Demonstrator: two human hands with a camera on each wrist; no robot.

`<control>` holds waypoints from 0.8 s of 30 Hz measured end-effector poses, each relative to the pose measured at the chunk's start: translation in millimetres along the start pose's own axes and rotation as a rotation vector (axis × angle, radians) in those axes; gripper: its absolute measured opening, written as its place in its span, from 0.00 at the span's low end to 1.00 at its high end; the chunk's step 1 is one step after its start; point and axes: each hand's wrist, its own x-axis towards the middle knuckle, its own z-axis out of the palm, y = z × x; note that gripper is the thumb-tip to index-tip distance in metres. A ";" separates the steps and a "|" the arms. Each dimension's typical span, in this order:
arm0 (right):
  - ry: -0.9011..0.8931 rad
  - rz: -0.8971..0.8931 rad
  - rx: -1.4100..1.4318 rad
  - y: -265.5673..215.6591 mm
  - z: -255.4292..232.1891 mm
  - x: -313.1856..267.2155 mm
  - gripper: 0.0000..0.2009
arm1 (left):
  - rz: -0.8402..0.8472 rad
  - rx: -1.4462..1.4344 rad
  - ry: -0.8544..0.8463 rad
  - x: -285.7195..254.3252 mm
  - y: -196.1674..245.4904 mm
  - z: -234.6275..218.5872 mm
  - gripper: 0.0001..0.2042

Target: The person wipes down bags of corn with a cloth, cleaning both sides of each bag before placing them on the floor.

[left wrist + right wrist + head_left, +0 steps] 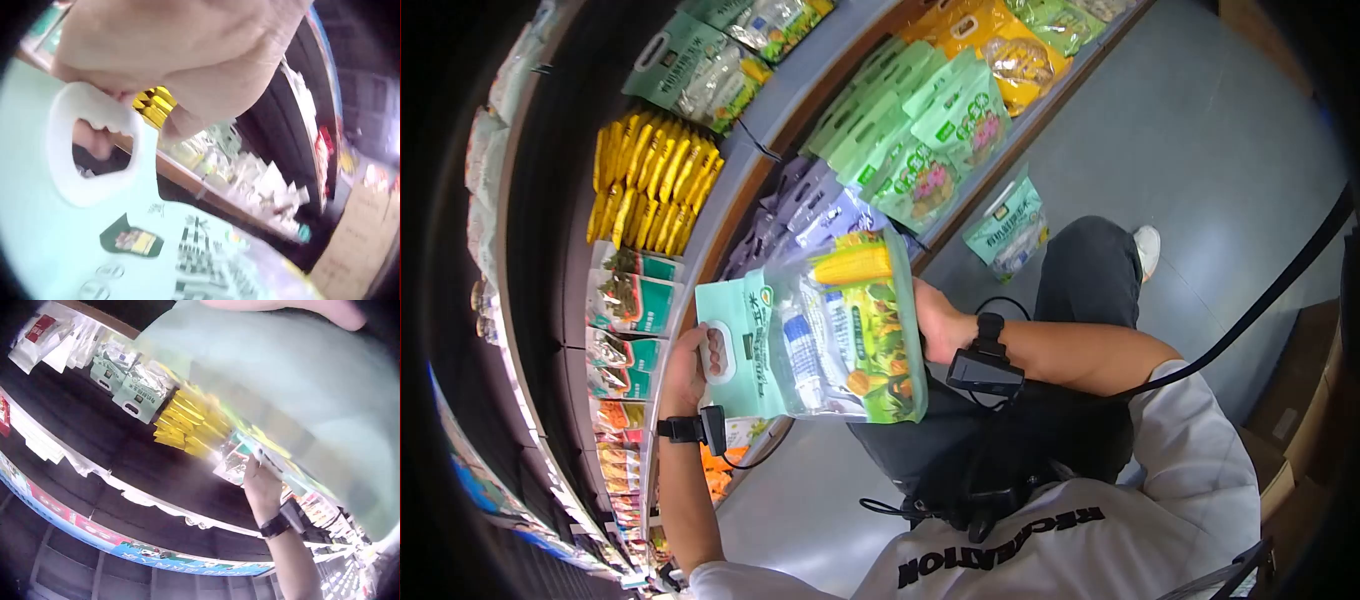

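A mint-green corn bag with a clear window, a yellow corn picture and a white-rimmed handle hole is held up in front of the shelves. My left hand grips its handle; in the left wrist view, fingers show through the handle hole. At the opposite end, my right hand holds the bag's base, most of its fingers hidden behind it. The right wrist view shows a finger lying along the pale base.
Green bags and purple bags stand on the lower shelf. Above are yellow packets and more mint-green bags. Another mint-green bag stands on the floor beside my leg. Cardboard boxes are at the right.
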 end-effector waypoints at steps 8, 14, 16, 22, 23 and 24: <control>-0.083 -0.052 -0.279 -11.5 17.7 -1.9 0.27 | 0.935 0.929 0.229 -14.5 -27.6 132.5 0.23; -0.306 -0.088 -0.448 -38.6 23.2 4.0 0.24 | 0.552 0.559 -0.030 9.0 -84.8 82.6 0.25; -0.355 -0.089 -0.536 -44.7 30.7 4.1 0.23 | 0.364 0.017 -0.087 11.9 -106.9 73.7 0.28; -0.423 -0.069 -0.916 -53.3 47.9 -1.6 0.25 | 0.412 -0.242 -0.137 -2.0 -113.2 94.3 0.28; -0.441 -0.051 -0.929 -57.9 54.5 -2.4 0.25 | 0.423 -0.290 -0.145 -5.3 -114.1 98.7 0.28; -0.413 0.001 -1.092 -66.2 66.6 -6.7 0.26 | 0.437 -0.336 -0.151 -8.1 -115.2 102.3 0.28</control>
